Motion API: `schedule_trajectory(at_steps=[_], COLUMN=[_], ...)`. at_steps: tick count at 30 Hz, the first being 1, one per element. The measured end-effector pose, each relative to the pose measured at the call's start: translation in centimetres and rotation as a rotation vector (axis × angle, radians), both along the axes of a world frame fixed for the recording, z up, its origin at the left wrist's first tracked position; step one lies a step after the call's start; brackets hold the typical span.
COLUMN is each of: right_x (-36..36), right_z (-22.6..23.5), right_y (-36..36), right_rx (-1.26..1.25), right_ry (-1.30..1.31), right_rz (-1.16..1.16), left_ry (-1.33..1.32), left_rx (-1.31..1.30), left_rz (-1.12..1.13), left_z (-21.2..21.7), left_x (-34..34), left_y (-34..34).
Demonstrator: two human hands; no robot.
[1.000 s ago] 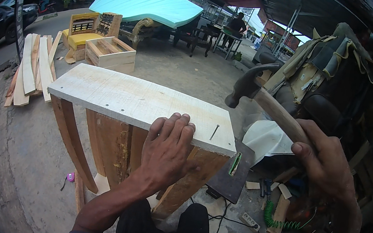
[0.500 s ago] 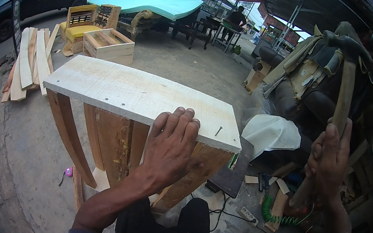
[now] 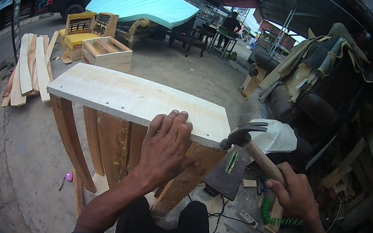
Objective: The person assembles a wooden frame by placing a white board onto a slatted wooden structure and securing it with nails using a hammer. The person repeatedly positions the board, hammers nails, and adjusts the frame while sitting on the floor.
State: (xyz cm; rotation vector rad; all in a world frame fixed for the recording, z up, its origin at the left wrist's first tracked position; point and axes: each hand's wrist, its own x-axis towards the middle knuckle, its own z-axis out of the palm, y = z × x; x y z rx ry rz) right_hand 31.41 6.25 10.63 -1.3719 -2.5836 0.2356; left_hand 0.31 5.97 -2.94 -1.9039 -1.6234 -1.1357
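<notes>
A pale whitewashed board (image 3: 146,93) lies across the top of an upright frame of brown wooden slats (image 3: 113,141). My left hand (image 3: 169,138) grips its near edge, fingers bent over the top face. My right hand (image 3: 296,191) is closed round the wooden handle of a claw hammer (image 3: 264,159). The hammer's head hangs just beside the board's near right corner, claw upward; whether it touches the edge I cannot tell. Dark nail heads sit along the near edge, and one small dark nail head (image 3: 208,135) shows near the right corner.
Loose planks (image 3: 30,64) lie on the ground at left, near a wooden crate (image 3: 109,52) and a yellow-seated chair frame (image 3: 79,35). A green coiled hose (image 3: 277,220), a power strip (image 3: 247,217) and wood scraps lie at right. A person (image 3: 231,24) stands far back.
My right hand has swung the hammer down from above to beside the board's right corner. The nail that stood up there now shows only as a dark spot. My left hand stays on the board.
</notes>
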Motion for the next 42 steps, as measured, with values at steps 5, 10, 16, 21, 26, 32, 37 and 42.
schedule_trajectory(at_steps=[5,10,16,21,26,32,37,42], right_x=[12.4,19.3,19.4,23.1,28.4,32.8,33.4,33.3], right_z=[-25.1,-58.1,-62.9,-64.0,-64.7,-66.2,-66.3,-64.1], right_y=[-2.2,-16.1,-31.4,-29.4,-21.9,-14.6,-13.2,-15.6], right_rx=[-0.374,-0.37,-0.976,-0.552,-0.363,-0.474,-0.626,-0.504], right_ry=[0.864,0.653,0.803,-0.032,0.314,0.264,0.155,0.147], right_rz=[-0.475,-1.243,-1.511,-1.152,-1.682,-1.876,-1.77,-1.739], left_ry=[-0.005,0.065,0.185,-0.098,-0.248,0.041,0.077,-0.308], left_rx=[0.042,0.042,-0.066,-0.143,-0.165,0.104,0.177,-0.166], left_rz=[-0.072,0.031,0.101,-0.011,-0.062,0.156,0.095,0.053], left_z=[-0.1,1.7,2.4,2.2,2.2,0.3,-5.7,-11.5], left_x=[0.4,1.4,2.9,2.1,3.1,7.7,10.5,10.5], left_y=[0.7,-0.4,1.6,2.5,3.0,1.8,-3.6,-7.7])
